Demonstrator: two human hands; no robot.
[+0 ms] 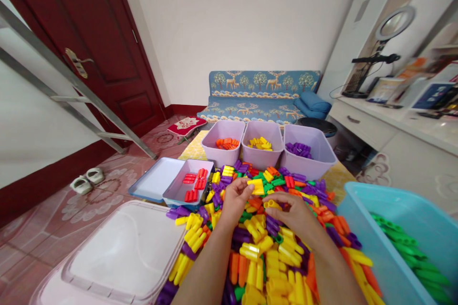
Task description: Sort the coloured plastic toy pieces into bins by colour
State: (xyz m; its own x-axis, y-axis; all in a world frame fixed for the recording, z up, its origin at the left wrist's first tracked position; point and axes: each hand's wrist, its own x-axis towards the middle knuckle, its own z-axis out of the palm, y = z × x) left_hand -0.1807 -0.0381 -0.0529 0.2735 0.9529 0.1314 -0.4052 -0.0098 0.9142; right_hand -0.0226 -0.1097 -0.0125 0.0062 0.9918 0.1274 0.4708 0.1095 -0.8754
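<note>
Over a large heap of plastic pieces (250,236) in yellow, purple, orange, green and red, both my hands are at work. The pieces look like small joined tubes. My left hand (238,198) pinches a yellow tube piece (256,186) between thumb and fingers, raised above the heap. Just right of it, my right hand (291,209) has its thumb and fingers closed around another yellow tube piece (272,205), low over the pile. The fingers partly cover this second piece.
Behind the heap stand three lilac bins with orange (222,155), yellow (263,156) and purple pieces (307,167). At left are a box of red pieces (170,194) and a white lid (125,248). A turquoise tub (379,243) at right holds green pieces.
</note>
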